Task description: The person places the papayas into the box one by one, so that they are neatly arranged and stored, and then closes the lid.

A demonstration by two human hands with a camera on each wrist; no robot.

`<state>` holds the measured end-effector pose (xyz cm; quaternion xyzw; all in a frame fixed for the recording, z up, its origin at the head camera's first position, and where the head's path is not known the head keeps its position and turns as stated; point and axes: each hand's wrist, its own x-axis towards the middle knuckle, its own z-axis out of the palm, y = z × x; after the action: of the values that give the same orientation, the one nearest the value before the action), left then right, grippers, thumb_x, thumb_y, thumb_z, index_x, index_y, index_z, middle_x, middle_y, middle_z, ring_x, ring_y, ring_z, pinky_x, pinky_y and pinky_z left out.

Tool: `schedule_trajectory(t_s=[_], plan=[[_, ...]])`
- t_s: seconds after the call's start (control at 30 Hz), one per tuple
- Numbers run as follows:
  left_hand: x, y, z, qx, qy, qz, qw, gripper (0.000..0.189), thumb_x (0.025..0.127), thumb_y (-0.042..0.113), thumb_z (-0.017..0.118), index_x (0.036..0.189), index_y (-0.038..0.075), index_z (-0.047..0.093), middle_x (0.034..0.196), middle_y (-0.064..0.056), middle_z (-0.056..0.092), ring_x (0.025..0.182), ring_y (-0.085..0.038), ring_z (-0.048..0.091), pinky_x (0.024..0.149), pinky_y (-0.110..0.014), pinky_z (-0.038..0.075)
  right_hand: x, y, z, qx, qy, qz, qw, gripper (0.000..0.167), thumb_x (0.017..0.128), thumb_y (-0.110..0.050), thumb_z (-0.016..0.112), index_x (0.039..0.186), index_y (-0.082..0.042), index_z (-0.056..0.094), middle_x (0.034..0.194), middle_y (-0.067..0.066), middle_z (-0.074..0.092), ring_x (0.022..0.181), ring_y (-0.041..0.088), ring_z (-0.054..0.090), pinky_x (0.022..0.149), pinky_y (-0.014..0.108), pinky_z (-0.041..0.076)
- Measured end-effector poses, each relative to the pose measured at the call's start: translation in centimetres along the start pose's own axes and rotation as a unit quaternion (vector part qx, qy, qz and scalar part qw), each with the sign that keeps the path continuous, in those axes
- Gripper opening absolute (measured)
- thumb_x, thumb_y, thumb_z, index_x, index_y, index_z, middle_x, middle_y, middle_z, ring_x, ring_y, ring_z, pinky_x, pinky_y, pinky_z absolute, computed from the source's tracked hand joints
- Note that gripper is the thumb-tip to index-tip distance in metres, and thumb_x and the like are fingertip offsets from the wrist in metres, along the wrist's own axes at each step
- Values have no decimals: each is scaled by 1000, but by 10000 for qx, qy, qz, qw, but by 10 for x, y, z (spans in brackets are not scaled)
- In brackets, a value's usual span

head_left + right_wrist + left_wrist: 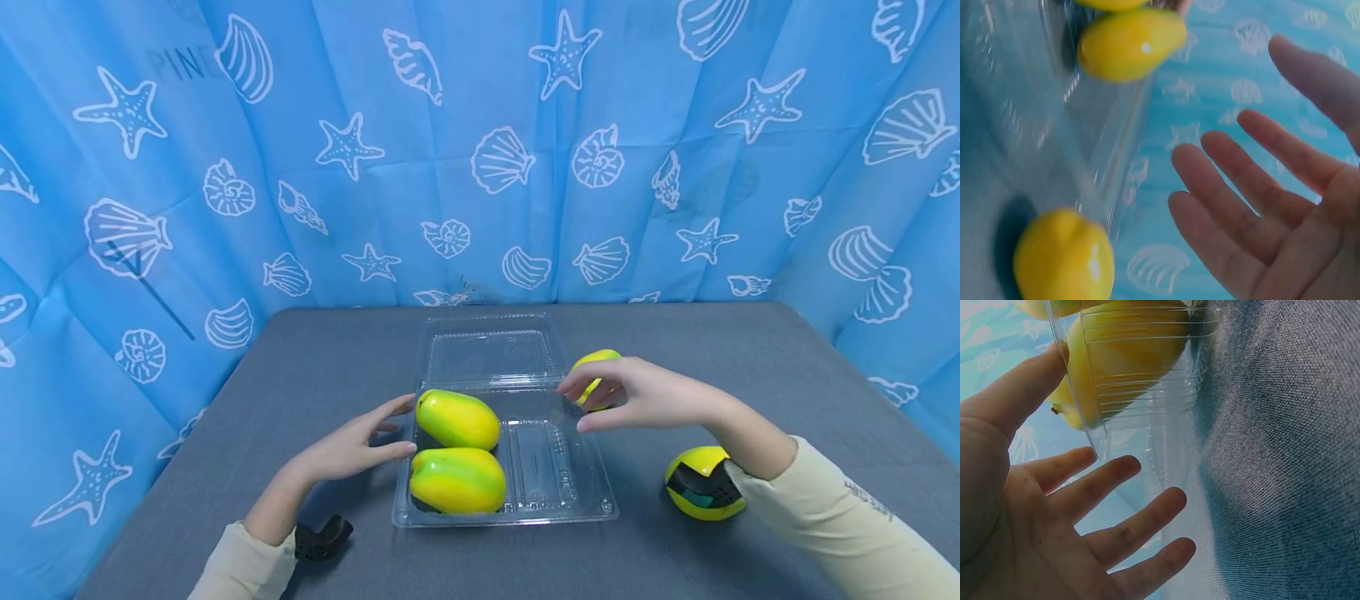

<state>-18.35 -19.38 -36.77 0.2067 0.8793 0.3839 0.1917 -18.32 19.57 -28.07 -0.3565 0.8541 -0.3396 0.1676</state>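
Observation:
A clear plastic clamshell box [510,518] lies with its lid folded back on the table. Two yellow-green mangoes sit side by side in its left half, the farther mango [459,419] and the nearer mango [457,481]. At the box's left edge is my left hand [352,442], fingers spread and thumb and fingertips at the rim [1066,369]. My right hand [637,396] hovers near the box's right edge, its fingers relaxed and holding nothing. Partly hidden behind it is a third mango [600,357]. Another mango [708,507] lies by my right wrist, partly covered by the black wrist camera.
The grey table [345,350] extends around the box. A blue curtain [480,108] with white shells and starfish hangs behind and at the sides. The open lid [487,354] lies toward the back. A black wrist camera [324,540] shows at the left sleeve.

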Motion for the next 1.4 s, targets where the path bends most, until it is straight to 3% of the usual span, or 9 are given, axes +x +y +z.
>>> schedule_trajectory(t_s=[0.27,0.5,0.57,0.73,0.8,1.13,1.4], plan=[[0,0,0,-8,-5,-1,10000,73,92,42,55,150,17,19,152,-17,28,132,-43,39,107,-60,33,-27,25,-17,-133,-264,201,9994,45,88,-27,65,125,-5,53,122,14,60,106,8,61,91,27,53],[0,-1,-1,-53,-11,-41,10000,73,92,42,56,150,18,20,152,-17,29,132,-42,39,107,-60,33,-52,51,-28,273,-628,99,9976,42,91,-16,60,130,-6,48,128,18,55,110,-2,56,90,20,51],[0,-1,0,-58,-12,-45,10000,72,92,42,56,150,18,20,152,-17,29,132,-42,39,107,-60,33,-60,60,-30,395,-690,100,9968,42,91,-13,59,131,-7,47,129,12,55,111,-4,55,90,19,51],[0,-3,0,-70,-28,-34,10000,72,92,41,55,150,18,19,152,-17,28,132,-42,39,107,-60,33,-78,81,-34,681,-803,207,9942,43,92,-6,55,133,-4,44,127,-20,53,112,-5,54,90,17,50],[0,-3,0,-77,-24,-29,10000,72,92,41,55,150,18,19,152,-17,28,132,-42,39,106,-60,33,-85,89,-35,830,-852,245,9926,43,92,-3,53,134,-3,43,127,-25,52,113,-5,53,90,18,50],[0,-2,0,-64,-26,-13,10000,72,92,41,55,150,17,19,152,-17,28,132,-42,39,107,-59,33,-110,123,-40,1729,-1267,339,9762,50,92,5,48,138,10,30,137,-18,48,122,-4,48,94,17,46],[0,-2,0,-17,-16,-30,10000,73,92,42,55,150,18,19,152,-17,29,132,-42,39,106,-59,34,-118,148,-35,2462,-1606,636,9537,58,90,-6,54,142,0,31,141,-9,46,125,-2,45,94,20,46]])
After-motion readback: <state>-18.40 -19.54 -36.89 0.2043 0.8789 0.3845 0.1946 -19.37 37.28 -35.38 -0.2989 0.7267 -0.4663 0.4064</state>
